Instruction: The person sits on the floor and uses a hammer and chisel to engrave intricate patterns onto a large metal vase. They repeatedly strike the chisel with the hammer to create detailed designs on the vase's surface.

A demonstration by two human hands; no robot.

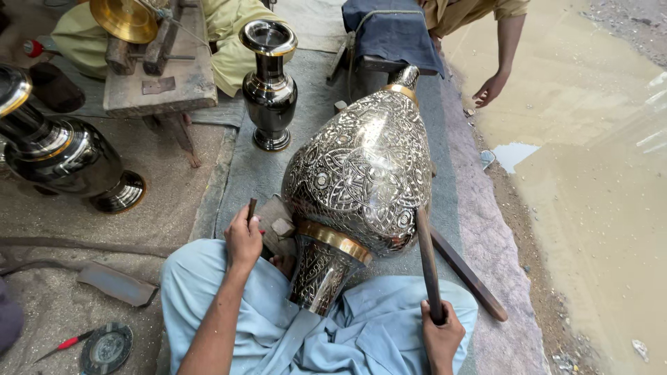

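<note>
Head view: left hand (243,239) grips chisel (251,208); right hand (440,333) grips stick (426,257).

L hand (243,238) fist closed, raised | R hand (440,333) clenched, low

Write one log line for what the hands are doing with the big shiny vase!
left hand: holds small chisel | right hand: grips dark stick against engraved vase | vase lies on lap

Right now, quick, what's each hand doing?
Left hand: fingers closed around a small dark chisel, beside the engraved vase.
Right hand: fingers closed around a long dark stick leaning against the vase.
</note>
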